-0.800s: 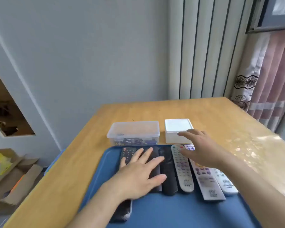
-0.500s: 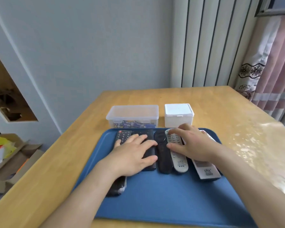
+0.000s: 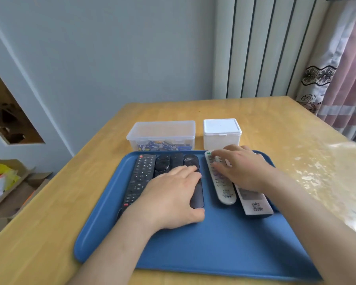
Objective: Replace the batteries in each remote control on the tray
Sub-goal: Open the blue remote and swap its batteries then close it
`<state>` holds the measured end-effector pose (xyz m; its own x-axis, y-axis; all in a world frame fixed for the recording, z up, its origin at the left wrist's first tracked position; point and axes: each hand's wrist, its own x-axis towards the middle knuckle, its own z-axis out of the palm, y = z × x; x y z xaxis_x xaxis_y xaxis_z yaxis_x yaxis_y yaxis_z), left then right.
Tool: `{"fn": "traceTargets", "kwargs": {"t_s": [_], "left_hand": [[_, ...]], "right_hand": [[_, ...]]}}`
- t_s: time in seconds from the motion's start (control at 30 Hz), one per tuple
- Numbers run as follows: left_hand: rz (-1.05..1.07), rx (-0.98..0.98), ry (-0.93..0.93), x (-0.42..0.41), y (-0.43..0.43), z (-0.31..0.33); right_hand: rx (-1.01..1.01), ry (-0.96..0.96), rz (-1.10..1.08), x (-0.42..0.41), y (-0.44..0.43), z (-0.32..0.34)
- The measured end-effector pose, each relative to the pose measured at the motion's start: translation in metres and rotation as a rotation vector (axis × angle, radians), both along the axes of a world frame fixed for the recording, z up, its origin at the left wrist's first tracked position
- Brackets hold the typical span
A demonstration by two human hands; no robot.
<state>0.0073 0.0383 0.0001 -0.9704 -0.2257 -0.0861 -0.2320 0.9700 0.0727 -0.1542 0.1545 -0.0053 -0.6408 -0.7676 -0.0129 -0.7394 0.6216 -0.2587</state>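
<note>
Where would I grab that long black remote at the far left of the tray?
Probably its far half, from above and the left: the long black remote lies flat, its left edge faces bare tray, another remote crowds its right, and the left hand overlaps its near end.

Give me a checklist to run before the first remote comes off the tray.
1. Remotes laid out on the blue tray: ok. The black remotes, grey remote and white remote lie buttons up.
2. One remote gripped: not ok. The left hand lies flat on the black ones, and the right hand rests on the light ones.
3. Batteries near: ok, in the clear box beyond the tray.
4. Clear box open: not ok, its lid looks on.
5. White box contents: cannot tell, lid shut.
</note>
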Motion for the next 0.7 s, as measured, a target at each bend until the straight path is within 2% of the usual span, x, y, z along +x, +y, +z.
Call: {"fn": "traceTargets", "kwargs": {"t_s": [0.1,0.2,0.33,0.43,0.53,0.6,0.7], "left_hand": [[0.013,-0.037,-0.022,0.002,-0.001,0.003],[0.003,-0.081,-0.001,0.003,-0.001,0.0],[-0.165,0.004,0.14,-0.003,0.015,-0.006],[-0.316,0.071,0.122,-0.009,0.037,-0.017],[-0.325,0.036,0.124,-0.014,0.043,-0.023],[-0.285,-0.014,0.181,-0.013,0.039,-0.02],[-0.208,-0.064,0.217,-0.009,0.031,-0.013]], "right_hand": [[0.055,-0.097,0.049,-0.009,0.013,0.017],[0.097,-0.11,-0.055,-0.027,0.032,0.036],[0.263,-0.159,-0.149,-0.038,0.045,0.038],[0.353,-0.079,-0.115,-0.034,0.039,0.034],[0.395,-0.003,-0.107,-0.023,0.034,0.037],[0.367,-0.062,-0.092,-0.017,0.031,0.034],[0.168,-0.25,-0.083,-0.008,0.019,0.023]]}}
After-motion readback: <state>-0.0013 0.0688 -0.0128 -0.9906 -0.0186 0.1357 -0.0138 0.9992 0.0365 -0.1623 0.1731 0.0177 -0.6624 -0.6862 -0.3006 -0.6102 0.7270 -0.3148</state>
